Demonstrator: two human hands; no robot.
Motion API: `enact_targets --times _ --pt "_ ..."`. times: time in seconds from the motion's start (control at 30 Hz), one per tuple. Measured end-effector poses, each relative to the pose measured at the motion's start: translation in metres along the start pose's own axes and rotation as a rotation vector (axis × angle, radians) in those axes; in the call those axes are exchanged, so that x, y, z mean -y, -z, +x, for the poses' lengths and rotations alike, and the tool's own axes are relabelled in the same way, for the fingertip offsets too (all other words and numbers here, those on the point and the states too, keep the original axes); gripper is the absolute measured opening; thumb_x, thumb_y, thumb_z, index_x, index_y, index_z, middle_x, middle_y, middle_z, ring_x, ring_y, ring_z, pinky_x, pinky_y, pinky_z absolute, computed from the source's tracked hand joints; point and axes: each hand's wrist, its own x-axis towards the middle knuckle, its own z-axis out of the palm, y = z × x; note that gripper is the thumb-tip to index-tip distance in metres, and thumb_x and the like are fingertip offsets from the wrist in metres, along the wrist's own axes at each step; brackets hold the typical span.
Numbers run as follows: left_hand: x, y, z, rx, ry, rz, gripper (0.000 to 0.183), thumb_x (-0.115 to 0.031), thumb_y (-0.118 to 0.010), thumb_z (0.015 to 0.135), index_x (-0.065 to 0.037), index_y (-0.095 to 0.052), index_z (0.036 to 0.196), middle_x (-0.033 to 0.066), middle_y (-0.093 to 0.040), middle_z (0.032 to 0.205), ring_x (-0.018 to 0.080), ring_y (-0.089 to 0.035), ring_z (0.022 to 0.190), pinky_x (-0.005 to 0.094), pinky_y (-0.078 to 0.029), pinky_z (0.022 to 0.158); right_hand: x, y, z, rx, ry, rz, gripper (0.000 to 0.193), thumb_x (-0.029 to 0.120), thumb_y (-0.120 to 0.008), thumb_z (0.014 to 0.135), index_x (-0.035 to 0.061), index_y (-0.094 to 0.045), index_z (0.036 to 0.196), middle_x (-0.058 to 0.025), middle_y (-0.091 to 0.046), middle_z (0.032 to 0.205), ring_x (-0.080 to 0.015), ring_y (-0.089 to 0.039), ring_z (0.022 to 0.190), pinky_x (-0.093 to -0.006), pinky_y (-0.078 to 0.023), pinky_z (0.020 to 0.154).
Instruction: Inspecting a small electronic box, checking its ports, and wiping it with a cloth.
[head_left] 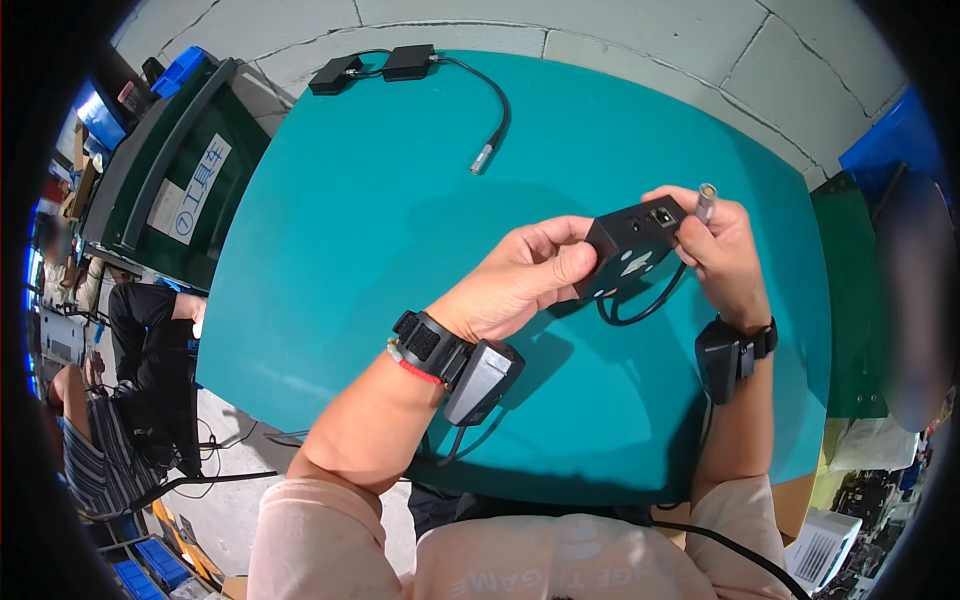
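A small black electronics box (615,262), with a network-type socket on its upper edge and pale marks on its face, is held up over the green table. My left hand (520,270) grips its left end between thumb and fingers. At the box's right end, my right hand (728,255) is closed around a silver cable connector (706,203) that points upward. A black cable (650,315) loops below the box toward the right hand. Whether the right fingers also support the box from behind is hard to see. Both wrists carry black strapped-on devices.
On the green table's (370,230) far edge lie two joined black boxes (408,63), whose cable ends in a silver connector (482,160). A block wall rises behind. A dark green tool cart (150,190) stands left, near a seated person (145,380). Green panel (850,300) at right.
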Motion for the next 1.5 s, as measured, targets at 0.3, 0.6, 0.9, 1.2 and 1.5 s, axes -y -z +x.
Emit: enact_targets --times 0.3,0.6,0.9,1.2,1.5 --pt "0.0 0.007 0.002 -0.06 -0.146 -0.007 0.056 -0.029 -0.067 0.079 -0.002 -0.045 0.124 0.0091 -0.053 0.119 0.017 -0.05 0.11 0.0343 -0.038 0.097 0.035 -0.01 -0.011 -0.067 0.348 -0.449 0.046 0.016 -0.08 0.056 0.0053 -0.068 0.098 0.0037 -0.039 0.06 -0.0061 -0.032 0.054 -0.0231 -0.023 0.046" --pt "-0.001 0.004 0.004 -0.036 -0.175 -0.003 0.054 -0.035 -0.061 0.084 -0.002 -0.045 0.124 0.0096 -0.053 0.119 0.0181 -0.052 0.108 0.0333 -0.04 0.096 0.04 -0.018 -0.01 -0.113 0.484 -0.608 0.044 0.013 -0.079 0.057 0.0073 -0.068 0.099 0.0013 -0.039 0.058 -0.0089 -0.033 0.052 -0.0245 -0.025 0.045" --pt "-0.005 0.004 0.002 -0.167 -0.103 -0.374 0.028 -0.022 -0.045 0.092 0.001 -0.056 0.103 0.0151 -0.061 0.098 0.0227 -0.063 0.085 0.0312 -0.055 0.076 0.021 -0.046 -0.004 -0.132 0.59 -1.058 0.038 0.014 -0.075 0.053 0.017 -0.069 0.09 -0.0016 -0.046 0.056 -0.0181 -0.046 0.051 -0.0302 -0.034 0.047" --pt "-0.006 0.024 -0.004 -0.035 -0.072 -0.851 0.042 -0.016 -0.045 0.087 0.008 -0.042 0.121 0.0234 -0.056 0.107 0.0295 -0.062 0.086 0.0328 -0.056 0.073 0.04 -0.02 -0.008 -0.494 0.754 -0.789 0.012 0.014 -0.071 0.072 0.0085 -0.068 0.082 -0.0019 -0.057 0.061 -0.0146 -0.048 0.057 -0.0264 -0.036 0.056" --pt "-0.008 0.001 0.002 -0.299 -0.197 -0.133 0.059 -0.006 -0.056 0.083 -0.008 -0.03 0.135 0.0095 -0.053 0.116 0.0212 -0.057 0.1 0.0348 -0.052 0.081 0.019 -0.029 0.0 -0.314 0.623 -1.045 0.056 0.036 -0.074 0.064 0.0059 -0.058 0.109 -0.0035 -0.059 0.079 -0.0199 -0.053 0.067 -0.0305 -0.038 0.062"
